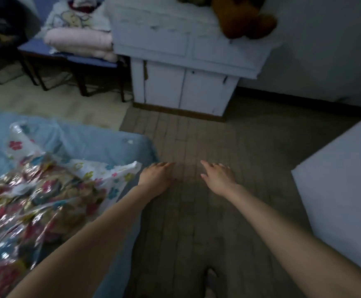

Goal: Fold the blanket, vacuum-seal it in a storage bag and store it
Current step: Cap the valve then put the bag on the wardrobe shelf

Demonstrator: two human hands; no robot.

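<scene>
A clear, crinkled plastic storage bag printed with small red, blue and yellow flowers (46, 190) lies at about 8 o'clock in the view, on a pale blue bed sheet (93, 143). Through its glossy, wrinkled skin shows a floral-patterned blanket in pink, teal and tan (25, 211), bunched in uneven folds. The bag's empty white end (119, 171) sticks out toward 3 o'clock, close to the bed's corner; whether it is sealed cannot be told.

Both bare forearms reach forward over the floor. The left hand (157, 175), near the centre, is palm down with fingers loosely spread, just beside the bag's end and not touching it. The right hand (217, 175), slightly toward 3 o'clock of it, is likewise flat and spread, holding nothing. The two hands are apart.

Below them runs a dull grey-brown floor of narrow planks (207, 222). At 12 o'clock stands a scuffed white-painted wooden cabinet with drawers and doors (186, 61), a brown plush toy (242, 20) on its top. At 11 o'clock a blue-seated chair (46, 50) carries folded pink and white bedding (78, 37). A flat white surface (347, 179) fills the 3 o'clock edge. The room is dim.
</scene>
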